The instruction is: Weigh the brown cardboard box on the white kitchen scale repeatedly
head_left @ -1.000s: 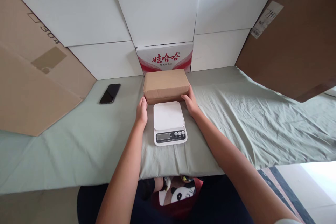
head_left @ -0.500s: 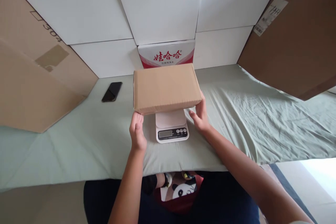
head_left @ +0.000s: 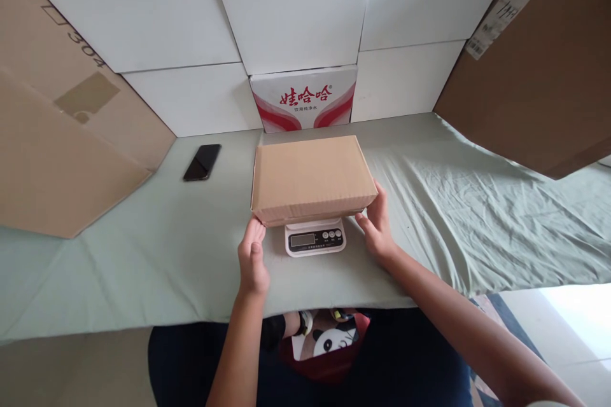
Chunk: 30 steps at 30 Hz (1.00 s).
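Observation:
A closed brown cardboard box (head_left: 312, 175) is held level between my two hands, over a white digital kitchen scale (head_left: 315, 252). My left hand (head_left: 252, 257) grips the box's near left corner, its fingers running beneath the edge. At the near right corner, my right hand (head_left: 377, 226) has its fingers along the side and its thumb low at the front. The box hides the scale's weighing plate, so whether it rests on it I cannot tell. The scale's small display and round buttons stay visible in front.
A black smartphone (head_left: 202, 162) lies to the left on the green cloth (head_left: 167, 267). Behind stand white panels (head_left: 291, 6) and a red-and-white carton (head_left: 305, 98). Large cardboard sheets flank the table, one at left (head_left: 71, 121) and one at right (head_left: 539, 76).
Both hands have brought the box down and toward me, slightly to the right. It now covers the scale's plate, and more of the red-and-white carton shows behind it.

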{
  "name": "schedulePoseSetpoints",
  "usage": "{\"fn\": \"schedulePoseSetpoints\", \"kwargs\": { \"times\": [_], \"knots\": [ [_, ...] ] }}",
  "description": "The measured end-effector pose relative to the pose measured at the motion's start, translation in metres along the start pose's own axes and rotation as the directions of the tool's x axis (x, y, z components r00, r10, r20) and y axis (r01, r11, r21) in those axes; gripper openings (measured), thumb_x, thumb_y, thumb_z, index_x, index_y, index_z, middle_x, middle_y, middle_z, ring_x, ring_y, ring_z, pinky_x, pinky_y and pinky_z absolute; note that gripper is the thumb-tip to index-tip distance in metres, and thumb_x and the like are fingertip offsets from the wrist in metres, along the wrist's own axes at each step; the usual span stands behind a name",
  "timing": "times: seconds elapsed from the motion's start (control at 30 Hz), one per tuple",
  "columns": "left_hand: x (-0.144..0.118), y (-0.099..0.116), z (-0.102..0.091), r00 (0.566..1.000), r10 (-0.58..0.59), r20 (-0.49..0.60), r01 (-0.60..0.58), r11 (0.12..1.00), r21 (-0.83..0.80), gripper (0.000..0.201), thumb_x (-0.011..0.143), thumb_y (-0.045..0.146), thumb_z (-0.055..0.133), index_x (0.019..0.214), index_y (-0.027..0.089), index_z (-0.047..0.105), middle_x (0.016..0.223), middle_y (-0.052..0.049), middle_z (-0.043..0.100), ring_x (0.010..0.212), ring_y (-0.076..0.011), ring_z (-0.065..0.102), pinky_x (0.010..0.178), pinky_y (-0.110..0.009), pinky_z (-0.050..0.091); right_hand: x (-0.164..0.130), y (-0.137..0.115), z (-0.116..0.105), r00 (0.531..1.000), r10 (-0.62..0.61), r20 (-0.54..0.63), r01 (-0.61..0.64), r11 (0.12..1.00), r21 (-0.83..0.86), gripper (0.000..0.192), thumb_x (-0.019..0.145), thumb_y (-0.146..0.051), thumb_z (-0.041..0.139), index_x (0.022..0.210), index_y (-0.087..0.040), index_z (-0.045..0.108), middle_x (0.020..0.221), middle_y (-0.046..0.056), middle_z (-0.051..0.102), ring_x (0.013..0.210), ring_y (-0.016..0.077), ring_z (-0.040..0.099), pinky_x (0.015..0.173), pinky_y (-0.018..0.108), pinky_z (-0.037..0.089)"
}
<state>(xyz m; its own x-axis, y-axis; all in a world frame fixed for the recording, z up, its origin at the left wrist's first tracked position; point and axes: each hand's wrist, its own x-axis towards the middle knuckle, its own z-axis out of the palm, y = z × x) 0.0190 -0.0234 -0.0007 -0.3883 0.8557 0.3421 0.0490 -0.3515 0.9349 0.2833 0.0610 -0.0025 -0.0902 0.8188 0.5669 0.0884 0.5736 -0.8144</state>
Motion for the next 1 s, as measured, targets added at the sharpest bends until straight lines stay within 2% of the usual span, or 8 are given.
{"fn": "schedulePoseSetpoints", "kwargs": {
  "times": [0.43,0.6,0.7,0.87,1.0],
  "knots": [
    [-0.001,0.004,0.001,0.999,-0.033,0.005,0.033,0.999,0.008,0.089,0.092,0.082,0.048,0.150,0.017,0.063,0.151,-0.021,0.065,0.151,-0.0410,0.052,0.126,-0.058,0.040,0.003,-0.002,0.000,1.000,0.002,-0.028,-0.003,0.999,-0.046,0.067,0.097,-0.062,0.058,0.156,-0.040,0.035,0.156,0.010,0.048,0.145,0.0366,0.049,0.120,0.064,0.047],
    [0.004,0.007,0.001,0.998,0.054,-0.041,-0.054,0.999,0.002,0.086,0.094,0.080,0.048,0.159,0.024,0.053,0.168,-0.016,0.048,0.159,-0.0376,0.040,0.130,-0.053,0.035,0.005,-0.005,-0.001,0.997,-0.017,-0.082,0.013,0.999,-0.052,0.069,0.096,-0.064,0.058,0.158,-0.046,0.035,0.163,0.006,0.041,0.152,0.0392,0.042,0.123,0.065,0.042],
    [0.006,0.007,0.001,0.998,0.052,-0.031,-0.052,0.999,0.001,0.086,0.094,0.080,0.048,0.159,0.023,0.053,0.167,-0.016,0.050,0.158,-0.0375,0.042,0.130,-0.052,0.035,0.007,-0.005,-0.002,0.998,-0.017,-0.057,0.015,0.999,-0.042,0.072,0.097,-0.064,0.056,0.162,-0.048,0.030,0.168,0.004,0.038,0.157,0.0394,0.040,0.125,0.066,0.040],
    [0.003,0.006,-0.001,0.997,-0.041,0.072,0.038,0.998,0.040,0.092,0.089,0.084,0.051,0.152,0.017,0.060,0.155,-0.021,0.062,0.153,-0.0404,0.048,0.126,-0.053,0.040,0.004,-0.007,-0.001,1.000,0.029,0.010,-0.029,1.000,-0.008,0.087,0.097,-0.066,0.056,0.169,-0.042,0.014,0.175,0.005,0.034,0.163,0.0386,0.033,0.130,0.067,0.035],
    [0.014,0.020,-0.003,0.997,0.015,0.077,-0.016,1.000,0.015,0.089,0.090,0.083,0.052,0.149,0.017,0.063,0.151,-0.020,0.065,0.152,-0.0400,0.051,0.125,-0.053,0.042,0.018,-0.017,-0.004,0.997,0.058,0.043,-0.059,0.998,0.025,0.096,0.096,-0.069,0.057,0.170,-0.042,0.004,0.180,0.002,0.025,0.167,0.0363,0.027,0.135,0.068,0.026]
  ]
}}
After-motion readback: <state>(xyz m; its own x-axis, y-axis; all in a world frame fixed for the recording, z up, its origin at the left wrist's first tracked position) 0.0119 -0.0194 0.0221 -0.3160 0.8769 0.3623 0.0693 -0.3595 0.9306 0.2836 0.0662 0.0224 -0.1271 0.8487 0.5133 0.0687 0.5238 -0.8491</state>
